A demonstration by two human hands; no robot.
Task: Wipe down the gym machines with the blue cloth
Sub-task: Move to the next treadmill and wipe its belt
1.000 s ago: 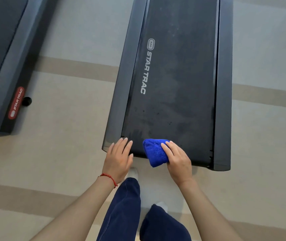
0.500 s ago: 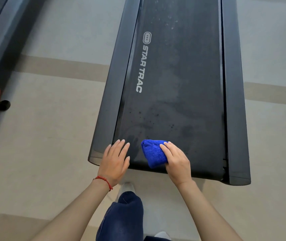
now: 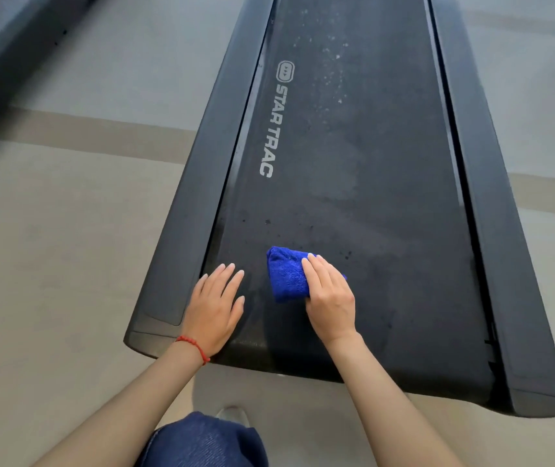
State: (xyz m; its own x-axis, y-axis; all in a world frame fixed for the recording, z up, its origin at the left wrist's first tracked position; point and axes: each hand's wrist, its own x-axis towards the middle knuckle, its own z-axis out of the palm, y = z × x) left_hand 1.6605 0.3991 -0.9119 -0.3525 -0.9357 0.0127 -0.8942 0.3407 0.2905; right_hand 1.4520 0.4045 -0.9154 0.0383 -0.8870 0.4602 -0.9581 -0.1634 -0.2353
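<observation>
A black treadmill (image 3: pixel 370 170) marked STAR TRAC runs away from me, its belt dusty with pale specks farther up. A folded blue cloth (image 3: pixel 286 276) lies on the belt near its rear end. My right hand (image 3: pixel 330 296) presses on the cloth's right part, fingers straight on top of it. My left hand (image 3: pixel 215 306) lies flat on the belt's left edge beside the side rail, fingers straight, with a red bracelet at the wrist.
A second treadmill (image 3: pixel 6 38) lies at the far left, across a strip of beige floor (image 3: pixel 67 230) with darker bands. My knee in blue trousers (image 3: pixel 202 439) and a shoe tip show below the treadmill's rear edge.
I have leaned in over the treadmill, which fills more of the view. Both hands have slid forward up the belt from its rear edge, the cloth going with my right hand.
</observation>
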